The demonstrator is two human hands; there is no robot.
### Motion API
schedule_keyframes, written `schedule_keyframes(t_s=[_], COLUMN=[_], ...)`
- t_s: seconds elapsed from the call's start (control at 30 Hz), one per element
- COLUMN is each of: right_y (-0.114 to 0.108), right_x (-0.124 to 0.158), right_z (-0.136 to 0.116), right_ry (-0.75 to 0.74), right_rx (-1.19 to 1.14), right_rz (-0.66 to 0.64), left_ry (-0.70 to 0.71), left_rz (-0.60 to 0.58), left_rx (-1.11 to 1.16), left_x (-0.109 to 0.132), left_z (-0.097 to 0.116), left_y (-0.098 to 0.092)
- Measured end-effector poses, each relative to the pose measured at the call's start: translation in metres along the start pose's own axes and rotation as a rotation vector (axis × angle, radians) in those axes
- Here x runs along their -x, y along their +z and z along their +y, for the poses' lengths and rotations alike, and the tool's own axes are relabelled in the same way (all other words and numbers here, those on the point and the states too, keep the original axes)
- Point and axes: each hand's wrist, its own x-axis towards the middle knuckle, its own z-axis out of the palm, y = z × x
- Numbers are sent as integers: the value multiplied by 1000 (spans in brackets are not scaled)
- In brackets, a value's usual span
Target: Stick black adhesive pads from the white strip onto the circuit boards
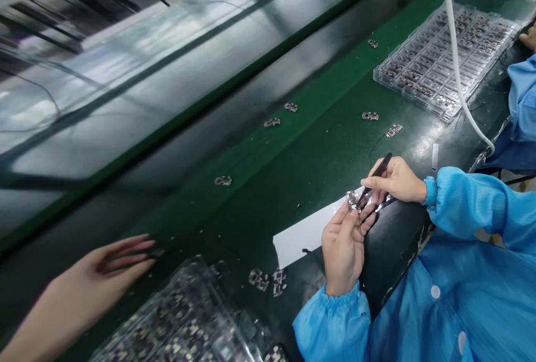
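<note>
My left hand (344,239), in a blue sleeve, pinches a small circuit board (353,201) between thumb and fingers, above the bench. In my right hand (389,177) is a pair of black tweezers (382,165), slanting down with its tips at the board's right edge. A dark, shiny item (385,203) shows partly beneath my right hand; I cannot make out what it is. Under my hands lies a white paper strip (305,230). Two loose circuit boards (258,279) rest beside its left end.
A co-worker's blurred bare hand (121,261) reaches in from the left over the green bench (234,217). A clear tray (196,278) of boards stands at lower left, another tray (444,60) at upper right. A white cable (454,55) hangs on the right. Several boards lie scattered.
</note>
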Motion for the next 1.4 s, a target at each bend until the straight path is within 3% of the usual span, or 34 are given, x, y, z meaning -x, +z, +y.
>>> schedule_keyframes(t_s=[0.27,0.47,0.83,0.93,1.1,1.23,1.3,1.4], right_y=[1,0,1,2,-1,-4,-7,-17], right_x=[0,0,5,9,16,16,12,0], right_z=[0,1,4,6,6,-1,-6,-13], right_ry=[0,-5,-73,-167,-519,-686,-652,-456], right_rx=[17,35,61,151,482,517,476,338], right_rz=[0,-20,-37,-36,-40,52,113,173], left_ry=[0,65,83,92,106,80,74,110], left_rz=[11,-9,31,45,57,69,85,109], left_rx=[-78,132,151,166,173,196,202,194], left_x=[0,0,1,2,1,3,6,5], left_z=[1,-5,-7,-8,-7,-8,-5,11], left_y=[1,1,4,5,4,4,5,1])
